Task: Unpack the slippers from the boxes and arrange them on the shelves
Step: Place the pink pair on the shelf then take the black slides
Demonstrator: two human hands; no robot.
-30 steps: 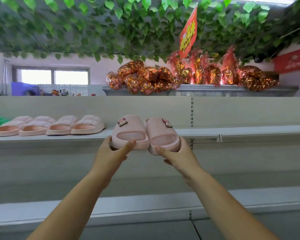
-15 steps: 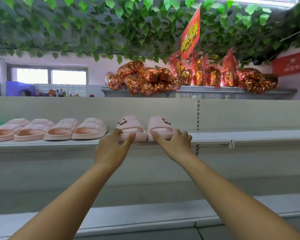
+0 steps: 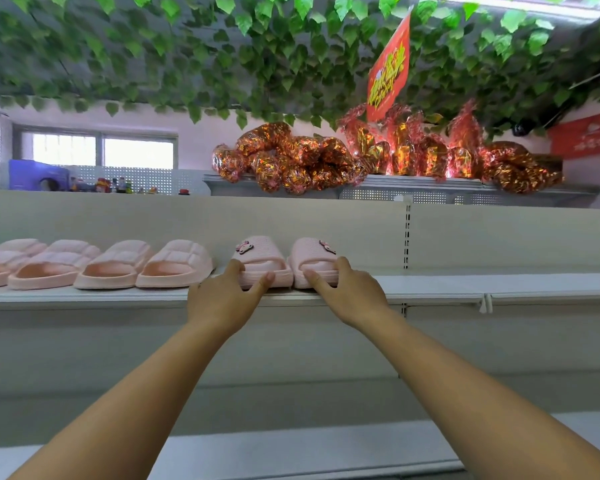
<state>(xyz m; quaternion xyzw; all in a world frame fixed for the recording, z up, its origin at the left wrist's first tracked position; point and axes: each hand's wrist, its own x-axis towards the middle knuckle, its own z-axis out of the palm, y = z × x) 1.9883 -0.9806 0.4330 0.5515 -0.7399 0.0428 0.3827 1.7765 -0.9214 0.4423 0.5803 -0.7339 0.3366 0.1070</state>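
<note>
Resting on shelf (image 3: 84, 295) now; slippers (image 3: 274, 271) still held.

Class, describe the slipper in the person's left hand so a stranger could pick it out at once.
On the long white shelf below the foil-wrapped bundles, pale pink slippers stand in a row. The slipper gripped by the left hand is second from the right end. Unlike the quilted slippers to its left, its strap bears a small charm; its charmed twin is the end one.

Four slippers (image 3: 94, 263) sat left on the shelf (image 3: 499, 285), a pair (image 3: 264, 266) just right of them, left hand (image 3: 222, 299) and right hand (image 3: 349, 292) held its near ends, bundles (image 3: 326, 161) behind, above.
</note>
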